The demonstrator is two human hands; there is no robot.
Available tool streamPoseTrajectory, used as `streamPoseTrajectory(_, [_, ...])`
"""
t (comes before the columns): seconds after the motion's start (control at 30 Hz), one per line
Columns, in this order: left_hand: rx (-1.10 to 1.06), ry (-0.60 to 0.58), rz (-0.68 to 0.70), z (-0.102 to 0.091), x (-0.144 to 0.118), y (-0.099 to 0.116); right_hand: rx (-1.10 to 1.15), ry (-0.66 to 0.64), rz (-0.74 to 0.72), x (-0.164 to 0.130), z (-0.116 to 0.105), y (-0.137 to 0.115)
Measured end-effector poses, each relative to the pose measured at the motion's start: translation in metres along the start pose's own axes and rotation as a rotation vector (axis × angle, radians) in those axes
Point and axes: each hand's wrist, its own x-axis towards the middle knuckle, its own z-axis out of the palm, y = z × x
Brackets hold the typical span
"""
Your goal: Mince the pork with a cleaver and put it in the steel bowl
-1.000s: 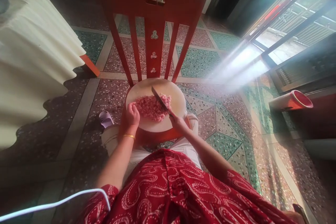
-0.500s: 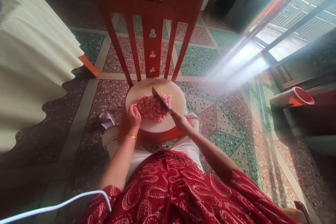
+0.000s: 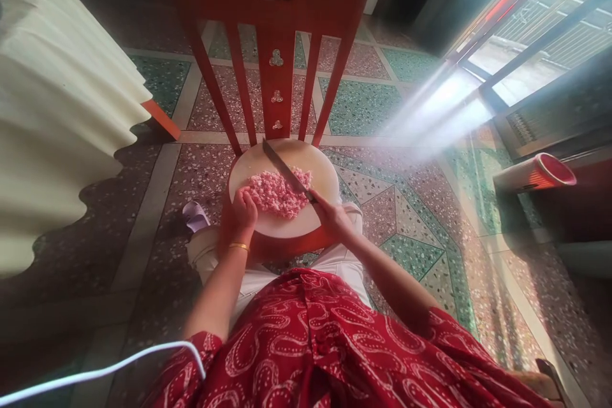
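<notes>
The right hand (image 3: 335, 218) clasps a kitchen knife (image 3: 285, 169), its long axis slanting tip-first toward the frame's upper left. The left hand (image 3: 244, 210) curls, hold unclear.

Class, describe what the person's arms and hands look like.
Red sleeves with a pale swirling pattern end near the elbows. A golden bangle circles the left wrist. Left hand and right hand are gloveless. A white cable runs by the left sleeve.

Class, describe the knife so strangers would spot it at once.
Start at the red chair; on its seat sits a round pale board with pink minced meat. Slanting over the meat is the knife, gripped by the right hand; its long dark blade stands out against meat and board.
</notes>
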Motion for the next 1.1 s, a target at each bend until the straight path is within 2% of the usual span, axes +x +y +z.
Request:
streamPoseTrajectory(0.07, [0.007,0.006,-0.021,0.002,0.000,-0.002,0.013,0.094,-0.046,0.001,-0.006,-0.006])
streamPoseTrajectory(0.13, [0.004,0.018,-0.035,0.006,0.000,-0.006,0.014,0.112,-0.035,0.001,-0.001,-0.003])
streamPoseTrajectory(0.23, [-0.019,0.046,-0.029,0.013,0.003,-0.011,-0.008,-0.038,0.061,0.002,0.015,0.011])
streamPoseTrajectory(0.3, [-0.029,0.041,-0.016,0.014,0.004,-0.012,-0.008,-0.102,0.099,0.002,0.017,0.016])
streamPoseTrajectory(0.37, [-0.031,0.026,-0.010,0.012,0.003,-0.011,0.005,-0.046,0.062,0.001,0.008,0.014])
streamPoseTrajectory(0.47, [-0.016,0.011,-0.015,0.008,0.002,-0.008,-0.021,0.126,-0.008,0.002,-0.007,0.008])
streamPoseTrajectory(0.53, [-0.011,0.002,-0.026,0.006,0.001,-0.005,-0.059,0.160,0.013,0.003,-0.005,0.011])
streamPoseTrajectory(0.67, [-0.017,0.017,-0.035,0.006,0.001,-0.003,-0.090,-0.061,0.110,0.008,0.010,0.026])
streamPoseTrajectory(0.7, [-0.011,0.015,-0.030,0.006,0.001,-0.003,-0.074,-0.076,0.107,0.009,0.009,0.027])
streamPoseTrajectory(0.87, [0.001,0.000,-0.035,0.005,0.002,-0.002,-0.007,0.159,0.028,0.008,-0.014,0.016])
streamPoseTrajectory(0.93, [-0.010,0.006,-0.038,0.004,0.001,-0.001,-0.001,0.194,0.023,0.006,-0.011,0.018])
streamPoseTrajectory(1.1, [0.017,-0.009,-0.021,0.001,0.001,-0.001,0.012,-0.025,0.091,0.002,0.011,0.034])
